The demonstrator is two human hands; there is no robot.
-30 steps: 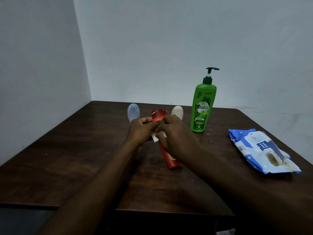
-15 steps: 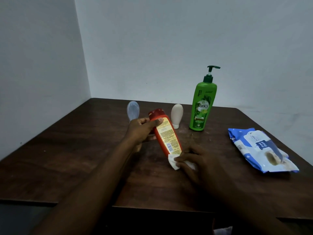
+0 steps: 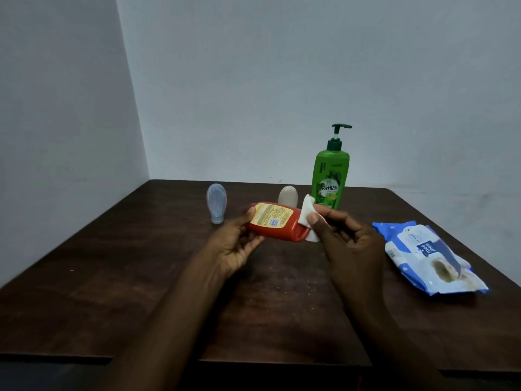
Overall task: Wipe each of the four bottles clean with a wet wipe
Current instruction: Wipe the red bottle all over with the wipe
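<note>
The red bottle (image 3: 275, 221) is held lying nearly level above the middle of the table (image 3: 118, 266), its yellow label turned upward. It is gripped at its left end by the left hand (image 3: 235, 244), whose fingers are closed around it from below with the thumb pressed on the label's edge. A white wet wipe (image 3: 307, 218) is pinched between the thumb and fingers of the right hand (image 3: 349, 244) and is pressed against the bottle's right end, part of it folded up above the fingers and part hanging below the bottle.

Behind the held bottle, toward the table's far edge, three further bottles are seen standing. A small clear bluish bottle (image 3: 216, 204) is set cap down to the left. A small beige bottle (image 3: 287, 196) is partly hidden behind the red one. A tall green pump bottle (image 3: 330, 176) stands upright just right of the beige one, nearest the far edge.

Near the right edge of the table a blue and white wipes pack (image 3: 428, 258) is laid flat, well apart from the bottles, its flap open and a stained opening shown.
</note>
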